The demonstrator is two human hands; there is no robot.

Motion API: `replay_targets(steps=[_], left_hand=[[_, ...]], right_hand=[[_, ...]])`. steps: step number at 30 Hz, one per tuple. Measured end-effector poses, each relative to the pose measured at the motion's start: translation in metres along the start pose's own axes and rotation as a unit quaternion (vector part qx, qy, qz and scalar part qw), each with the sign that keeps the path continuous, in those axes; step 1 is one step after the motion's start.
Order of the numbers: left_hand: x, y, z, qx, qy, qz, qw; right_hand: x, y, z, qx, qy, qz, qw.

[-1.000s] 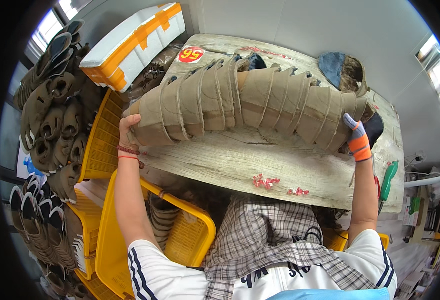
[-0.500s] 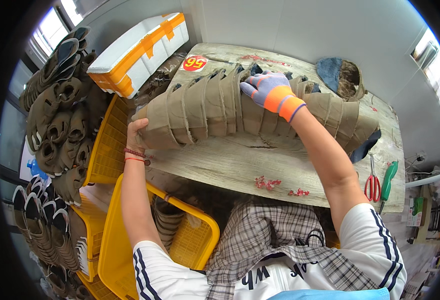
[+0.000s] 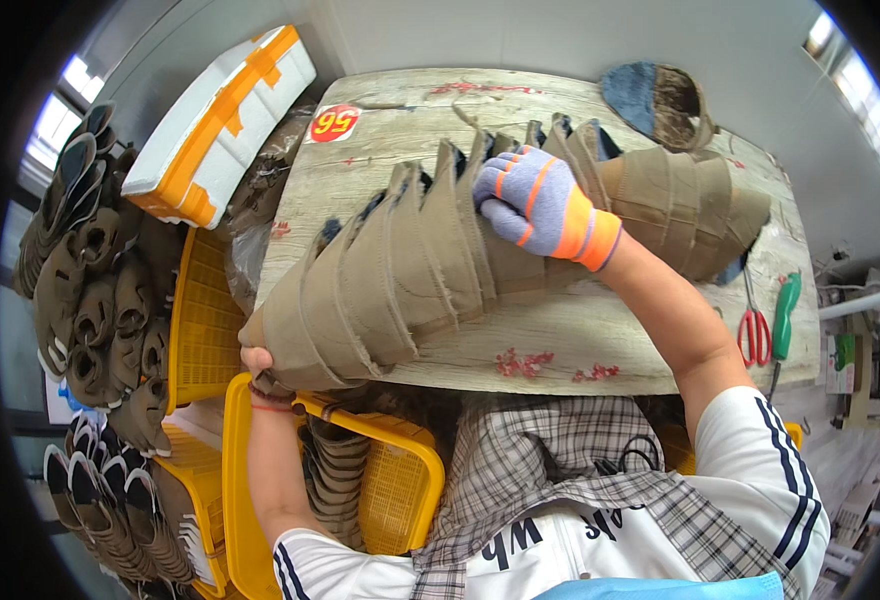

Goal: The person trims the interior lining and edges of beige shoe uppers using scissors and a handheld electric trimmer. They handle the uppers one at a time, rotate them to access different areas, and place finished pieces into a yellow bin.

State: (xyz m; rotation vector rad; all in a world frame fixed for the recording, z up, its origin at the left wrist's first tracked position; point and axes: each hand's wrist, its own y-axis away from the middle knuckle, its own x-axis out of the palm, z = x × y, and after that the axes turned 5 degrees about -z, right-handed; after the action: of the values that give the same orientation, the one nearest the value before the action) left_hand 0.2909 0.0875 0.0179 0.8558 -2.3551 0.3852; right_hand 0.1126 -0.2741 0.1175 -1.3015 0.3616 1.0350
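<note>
A long nested row of brown fabric shoe uppers (image 3: 360, 285) lies slantwise on the wood-grain table (image 3: 430, 370), dark blue lining showing along its upper edges. My bare left hand (image 3: 260, 368) grips its lower left end, which overhangs the table's front left edge; most of those fingers are hidden beneath. At mid-row, my right hand (image 3: 540, 205), in a grey and orange glove, has its fingers curled over the upper edges. The right part of the row rests on the table.
Red-handled scissors (image 3: 754, 335) and a green-handled tool (image 3: 786, 315) lie at the right. A fur-lined piece (image 3: 657, 105) sits at the back. Left stand a white foam box (image 3: 220, 120), stacked brown uppers (image 3: 110, 290) and a yellow basket (image 3: 400, 480) holding more nested uppers.
The row's left end has come down toward me and over the front edge with my left hand. My right hand still grips the middle. The whole view has shifted slightly.
</note>
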Motion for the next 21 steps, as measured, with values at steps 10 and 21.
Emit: replay_targets(steps=[10, 21], left_hand=[[0.009, 0.022, -0.017, -0.057, -0.080, -0.104, 0.990], [0.017, 0.007, -0.018, -0.078, -0.035, -0.068, 0.994]], right_hand=[[-0.116, 0.160, -0.034, 0.188, 0.086, -0.580, 0.788], [-0.156, 0.199, -0.135, 0.525, -0.362, -0.153, 0.755]])
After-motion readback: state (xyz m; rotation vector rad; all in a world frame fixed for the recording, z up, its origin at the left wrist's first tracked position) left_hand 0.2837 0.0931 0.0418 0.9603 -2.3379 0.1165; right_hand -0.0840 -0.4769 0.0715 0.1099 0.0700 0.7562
